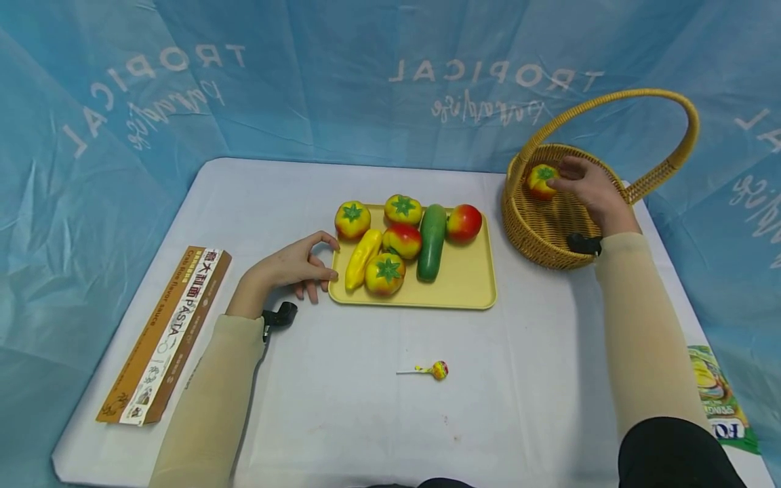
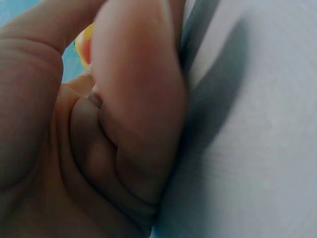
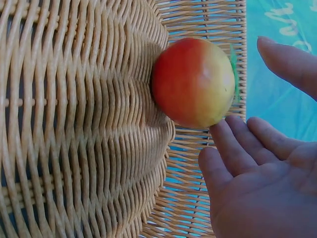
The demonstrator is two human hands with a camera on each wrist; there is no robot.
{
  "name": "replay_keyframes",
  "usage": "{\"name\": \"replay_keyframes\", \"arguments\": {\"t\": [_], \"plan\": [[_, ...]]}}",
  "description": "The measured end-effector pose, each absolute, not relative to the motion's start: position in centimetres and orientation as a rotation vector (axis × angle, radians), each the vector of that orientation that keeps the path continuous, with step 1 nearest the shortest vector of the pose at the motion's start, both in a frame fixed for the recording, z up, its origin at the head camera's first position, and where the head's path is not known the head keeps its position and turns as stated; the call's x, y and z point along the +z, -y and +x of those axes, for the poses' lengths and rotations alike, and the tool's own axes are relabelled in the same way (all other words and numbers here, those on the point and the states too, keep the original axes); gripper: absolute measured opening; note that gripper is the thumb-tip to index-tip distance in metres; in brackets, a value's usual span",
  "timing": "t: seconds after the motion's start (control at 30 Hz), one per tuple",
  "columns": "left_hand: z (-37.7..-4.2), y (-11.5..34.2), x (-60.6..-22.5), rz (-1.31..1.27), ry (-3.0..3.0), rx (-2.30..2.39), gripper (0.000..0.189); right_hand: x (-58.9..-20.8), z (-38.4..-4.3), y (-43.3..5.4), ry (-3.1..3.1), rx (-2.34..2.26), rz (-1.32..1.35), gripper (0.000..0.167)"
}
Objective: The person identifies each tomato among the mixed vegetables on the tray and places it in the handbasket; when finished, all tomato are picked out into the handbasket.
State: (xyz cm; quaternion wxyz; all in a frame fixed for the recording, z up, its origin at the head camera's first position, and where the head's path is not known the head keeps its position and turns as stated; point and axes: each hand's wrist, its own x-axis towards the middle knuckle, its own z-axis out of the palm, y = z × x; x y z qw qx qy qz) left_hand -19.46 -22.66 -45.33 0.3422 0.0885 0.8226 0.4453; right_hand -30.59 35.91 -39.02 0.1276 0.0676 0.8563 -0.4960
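In the head view my right hand (image 1: 587, 190) reaches into the wicker basket (image 1: 518, 220) beside a yellow-and-red toy persimmon (image 1: 542, 181) with a green leafy top. The right wrist view shows the persimmon (image 3: 190, 82) against the woven wall. There my right hand (image 3: 267, 173) has its thumb spread away, its fingertips at the fruit's lower edge. My left hand (image 1: 289, 266) lies at the left rim of the yellow tray (image 1: 457, 291), loosely bent thumb and index finger touching the rim. In the left wrist view, bent fingers (image 2: 138, 89) fill much of the picture.
On the tray sit a cucumber (image 1: 432, 244), a yellow banana-like fruit (image 1: 363, 259), mangoes (image 1: 464, 224) and several persimmons (image 1: 385, 274). A lollipop (image 1: 439, 370) lies in front. A pasta box (image 1: 165, 335) is at left, a green packet (image 1: 720, 400) at right. The basket handle (image 1: 689, 129) arches high.
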Motion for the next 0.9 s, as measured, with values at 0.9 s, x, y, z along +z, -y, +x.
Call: {"name": "replay_keyframes", "arguments": {"t": [0.9], "plan": [[-19.2, 22.6, -45.0, 0.244, -2.144, 1.157, 0.061, -33.4, -21.3, -32.8, -2.292, -2.374, -0.032, 0.067]]}}
